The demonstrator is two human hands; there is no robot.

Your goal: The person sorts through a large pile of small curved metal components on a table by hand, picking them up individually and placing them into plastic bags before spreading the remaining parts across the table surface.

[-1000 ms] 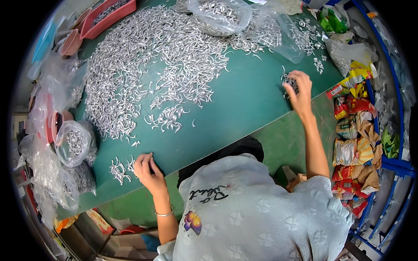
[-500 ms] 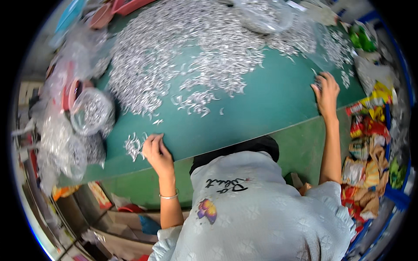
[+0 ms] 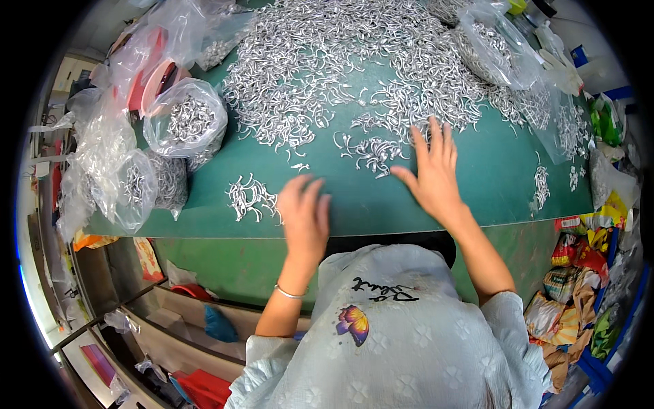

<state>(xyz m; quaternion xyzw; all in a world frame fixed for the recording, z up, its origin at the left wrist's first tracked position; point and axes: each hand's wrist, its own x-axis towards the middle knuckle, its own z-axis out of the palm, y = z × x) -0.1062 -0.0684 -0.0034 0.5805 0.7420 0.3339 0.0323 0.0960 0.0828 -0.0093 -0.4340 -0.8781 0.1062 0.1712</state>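
A large spread of small curved silver metal pieces (image 3: 293, 75), hook-like in shape, covers the far part of the green table (image 3: 354, 201). My right hand (image 3: 436, 177) reaches over the near edge of the spread, its fingers apart and touching a small cluster of pieces (image 3: 373, 153). Slightly blurred, my left hand (image 3: 304, 215) hovers low over the table with loosely bent, separated fingers and nothing visible in them. Just left of it lies a small separate group of pieces (image 3: 251, 198). At the right, a narrow little heap of pieces (image 3: 541, 185) sits near the table edge.
Clear plastic bags of pieces (image 3: 191, 119) crowd the table's left side, beside a pink container (image 3: 160, 85). Another filled bag (image 3: 497, 48) stands far right. Colourful packets (image 3: 565, 273) fill a blue-framed rack on the right. Below left are wooden compartments (image 3: 184, 320).
My right hand has swung left from the table's right side to the spread, and its fingers have opened. My left hand has moved right, off the small group. The view has shifted.
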